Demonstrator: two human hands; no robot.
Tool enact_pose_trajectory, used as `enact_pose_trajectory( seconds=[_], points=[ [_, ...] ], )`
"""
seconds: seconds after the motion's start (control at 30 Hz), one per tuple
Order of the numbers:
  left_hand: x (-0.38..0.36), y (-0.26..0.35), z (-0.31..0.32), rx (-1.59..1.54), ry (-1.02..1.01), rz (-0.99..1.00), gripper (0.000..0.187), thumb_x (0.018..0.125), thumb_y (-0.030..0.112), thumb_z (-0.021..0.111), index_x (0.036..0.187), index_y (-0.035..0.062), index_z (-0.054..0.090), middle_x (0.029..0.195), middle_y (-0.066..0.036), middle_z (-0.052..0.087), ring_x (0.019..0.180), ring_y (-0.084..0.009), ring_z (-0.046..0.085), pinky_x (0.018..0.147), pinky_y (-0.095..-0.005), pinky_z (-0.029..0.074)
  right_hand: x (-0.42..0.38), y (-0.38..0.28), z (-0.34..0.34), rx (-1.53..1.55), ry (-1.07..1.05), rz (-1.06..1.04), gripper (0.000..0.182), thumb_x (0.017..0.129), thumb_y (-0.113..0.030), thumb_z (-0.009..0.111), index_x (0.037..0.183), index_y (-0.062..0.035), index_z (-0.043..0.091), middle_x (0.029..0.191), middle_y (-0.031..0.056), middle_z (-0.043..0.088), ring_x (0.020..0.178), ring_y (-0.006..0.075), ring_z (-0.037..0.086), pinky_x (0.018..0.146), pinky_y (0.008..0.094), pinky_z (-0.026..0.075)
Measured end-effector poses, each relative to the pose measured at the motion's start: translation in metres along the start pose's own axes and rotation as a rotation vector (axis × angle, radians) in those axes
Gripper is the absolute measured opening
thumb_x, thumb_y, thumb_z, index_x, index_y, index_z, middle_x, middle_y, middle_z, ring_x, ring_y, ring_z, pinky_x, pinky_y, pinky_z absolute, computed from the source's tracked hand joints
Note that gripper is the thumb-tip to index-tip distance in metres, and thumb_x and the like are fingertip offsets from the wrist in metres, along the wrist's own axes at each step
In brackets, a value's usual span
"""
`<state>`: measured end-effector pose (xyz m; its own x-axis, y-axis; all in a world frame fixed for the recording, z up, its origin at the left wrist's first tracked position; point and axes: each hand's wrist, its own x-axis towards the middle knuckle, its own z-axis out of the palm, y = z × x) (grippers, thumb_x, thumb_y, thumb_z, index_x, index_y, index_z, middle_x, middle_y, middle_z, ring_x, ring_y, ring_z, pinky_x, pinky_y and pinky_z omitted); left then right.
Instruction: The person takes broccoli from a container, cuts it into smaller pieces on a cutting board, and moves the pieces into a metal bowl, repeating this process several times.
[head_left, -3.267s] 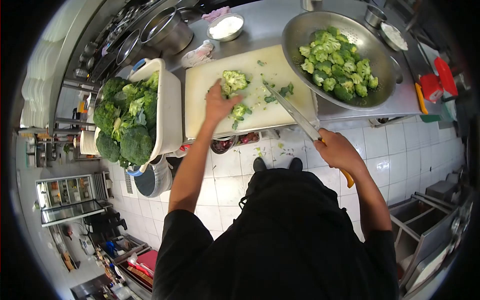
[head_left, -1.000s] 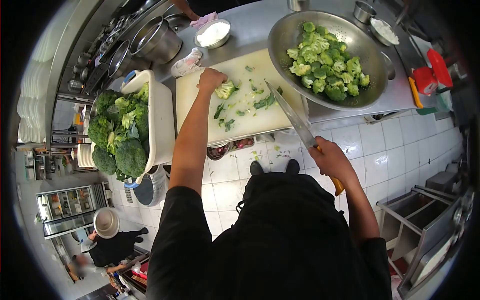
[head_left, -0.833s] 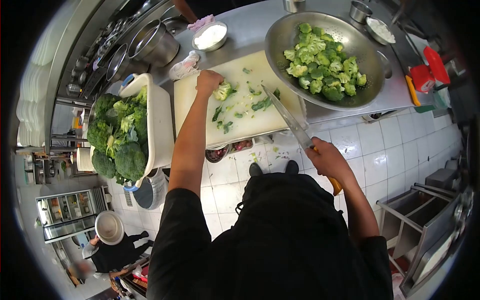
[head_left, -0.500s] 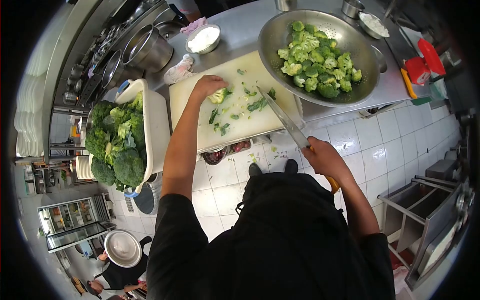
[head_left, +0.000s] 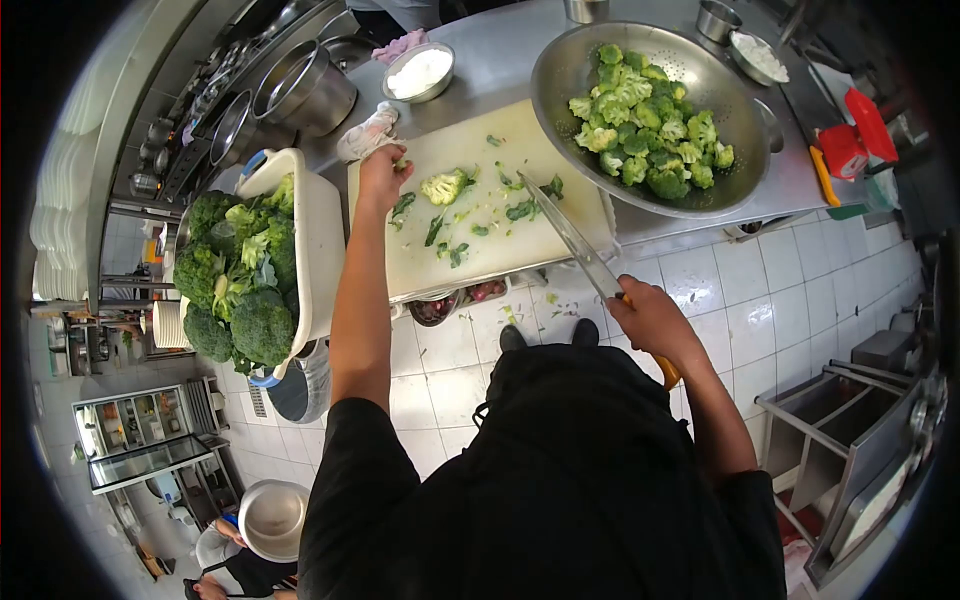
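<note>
My right hand [head_left: 648,315] is wrapped around the yellow handle of a long kitchen knife [head_left: 575,243]. The blade tip rests over the white cutting board [head_left: 430,265], by some dark leaf scraps [head_left: 521,210]. On the board lies a broccoli floret [head_left: 445,188], apart from both hands. Over the board's left part, my left hand [head_left: 380,180] has its fingers curled, with a small pale green broccoli piece [head_left: 401,164] showing at the fingertips. Left of the board stands a white tub [head_left: 318,250] full of broccoli heads [head_left: 262,328]. A steel colander [head_left: 735,120] at the right holds cut florets [head_left: 640,120].
A bowl of white stuff [head_left: 419,74] and a crumpled cloth [head_left: 368,134] sit beyond the board. Steel pots [head_left: 310,92] stand at the back left. A red scale [head_left: 845,150] is at the far right. Another person [head_left: 245,570] carries a large pan [head_left: 274,520] at lower left.
My left hand has let go of the floret and moved left, leaving the floret on the board. The knife has hardly moved. The other person has shifted with the pan.
</note>
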<state>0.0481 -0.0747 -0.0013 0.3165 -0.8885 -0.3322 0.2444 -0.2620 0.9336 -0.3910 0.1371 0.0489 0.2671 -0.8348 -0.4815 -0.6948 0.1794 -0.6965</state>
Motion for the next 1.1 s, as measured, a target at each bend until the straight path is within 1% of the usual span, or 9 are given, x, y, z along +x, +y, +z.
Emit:
enact_pose_trajectory(
  seconds=[0.07,0.17,0.27,0.37,0.57,0.9,0.97,1.0,1.1],
  points=[
    [-0.002,0.0,-0.015,0.217,-0.092,-0.097,0.018,0.089,0.012,0.069,0.105,0.0044,0.069,0.101,-0.003,0.065,0.078,-0.0153,0.053,0.07,-0.0294,0.049,0.0,-0.004,-0.001,-0.022,-0.015,0.02,0.027,0.096,-0.023,0.057,0.102,0.0032,0.058,0.093,0.0308,0.068,0.096,0.0514,0.063,0.085,0.0567,0.047],
    [-0.024,-0.009,-0.021,0.533,-0.257,-0.052,0.032,0.089,0.013,0.076,0.12,0.0057,0.071,0.101,-0.001,0.069,0.077,-0.0102,0.052,0.069,-0.0257,0.046,0.012,0.011,0.014,-0.064,0.135,-0.326,0.028,0.098,-0.024,0.059,0.093,0.0026,0.053,0.068,0.0195,0.062,0.053,0.0297,0.063,0.053,0.042,0.05],
    [-0.039,-0.013,-0.011,0.723,-0.284,-0.062,0.046,0.087,0.008,0.079,0.132,0.009,0.069,0.099,0.001,0.07,0.075,-0.0076,0.054,0.066,-0.0244,0.044,0.019,-0.025,0.013,0.018,0.02,-0.208,0.028,0.098,-0.025,0.058,0.092,0.0025,0.055,0.07,0.021,0.064,0.056,0.0322,0.065,0.056,0.0439,0.051],
    [-0.041,-0.024,-0.019,0.625,-0.371,-0.056,0.053,0.081,0.016,0.085,0.131,0.0085,0.07,0.107,-0.003,0.073,0.081,-0.013,0.061,0.072,-0.0257,0.049,0.037,-0.049,0.019,-0.055,-0.062,-0.214,0.027,0.096,-0.024,0.056,0.102,0.0023,0.059,0.092,0.0278,0.068,0.091,0.0477,0.065,0.083,0.0549,0.049],
    [-0.048,-0.053,-0.025,0.875,-0.224,0.318,0.044,0.074,0.015,0.088,0.115,0.004,0.076,0.086,-0.002,0.07,0.071,-0.0116,0.058,0.067,-0.0271,0.049,0.053,-0.066,0.03,-0.102,-0.13,-0.122,0.028,0.097,-0.022,0.05,0.104,0.0035,0.06,0.096,0.03,0.068,0.095,0.0456,0.067,0.087,0.0542,0.05],
    [-0.089,0.025,0.027,0.429,-0.149,0.311,0.028,0.082,0.008,0.08,0.109,0.0018,0.075,0.074,0.003,0.059,0.067,-0.0072,0.051,0.061,-0.0243,0.041,0.046,-0.045,0.032,-0.123,-0.021,-0.183,0.028,0.097,-0.021,0.052,0.108,0.0034,0.06,0.098,0.0297,0.068,0.095,0.0461,0.066,0.087,0.0529,0.051],
    [-0.095,0.046,0.072,0.454,-0.254,0.37,0.03,0.086,0.005,0.076,0.115,-0.001,0.072,0.088,-0.001,0.063,0.076,-0.0089,0.055,0.068,-0.0236,0.044,0.051,-0.029,0.046,-0.154,0.073,-0.305,0.025,0.098,-0.021,0.054,0.106,0.0033,0.058,0.089,0.0266,0.069,0.085,0.0442,0.068,0.079,0.0501,0.052],
    [-0.097,0.056,0.097,0.444,-0.309,0.381,0.033,0.088,0.003,0.074,0.121,-0.0022,0.07,0.1,-0.005,0.067,0.083,-0.0102,0.059,0.073,-0.0232,0.047,0.044,-0.042,0.038,-0.136,-0.01,-0.199,0.026,0.098,-0.022,0.056,0.107,0.0023,0.06,0.1,0.0277,0.069,0.099,0.0459,0.065,0.085,0.0513,0.05],
    [-0.111,0.077,0.172,0.403,-0.446,0.512,0.062,0.086,0.019,0.079,0.142,0.0011,0.058,0.127,-0.014,0.064,0.107,-0.0219,0.063,0.092,-0.0319,0.051,0.034,-0.049,0.029,-0.054,-0.044,-0.165,0.026,0.098,-0.022,0.057,0.103,0.0024,0.06,0.1,0.0283,0.069,0.1,0.0464,0.064,0.085,0.0521,0.049]
  ],
)
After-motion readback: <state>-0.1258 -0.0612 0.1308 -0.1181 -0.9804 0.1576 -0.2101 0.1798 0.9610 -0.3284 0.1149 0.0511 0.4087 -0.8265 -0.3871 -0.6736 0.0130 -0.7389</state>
